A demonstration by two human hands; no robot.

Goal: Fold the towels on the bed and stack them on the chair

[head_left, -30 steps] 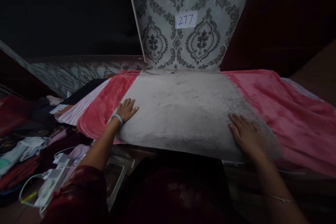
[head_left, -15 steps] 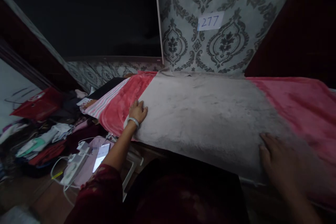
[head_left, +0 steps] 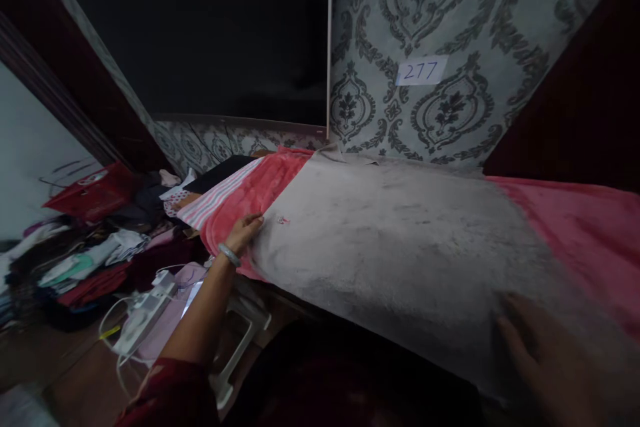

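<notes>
A grey towel (head_left: pixel 390 240) with a small pinkish-red and white mark near its left end lies spread on top of a red blanket (head_left: pixel 240 190), whose left part has pink, white and grey stripes. My left hand (head_left: pixel 243 232), with a pale bangle on its wrist, is at the towel's left edge. Its fingers are closed together there on the grey cloth. Low on the right side, my right hand (head_left: pixel 550 353) rests over the towel near its front edge. Its fingers are stretched out, thumb apart, and somewhat blurred.
Behind the towel are a patterned wall, a paper marked 277 (head_left: pixel 421 71) and a large dark screen (head_left: pixel 215 33). On the left sit a red bag (head_left: pixel 93 193), heaped clothes (head_left: pixel 100 260), a white power strip (head_left: pixel 145 313) with cables and a white stool (head_left: pixel 240 347).
My left hand has gone from lying flat on the towel to its left edge, fingers now closed, uncovering the small mark. My right hand appears lower. The view has shifted.
</notes>
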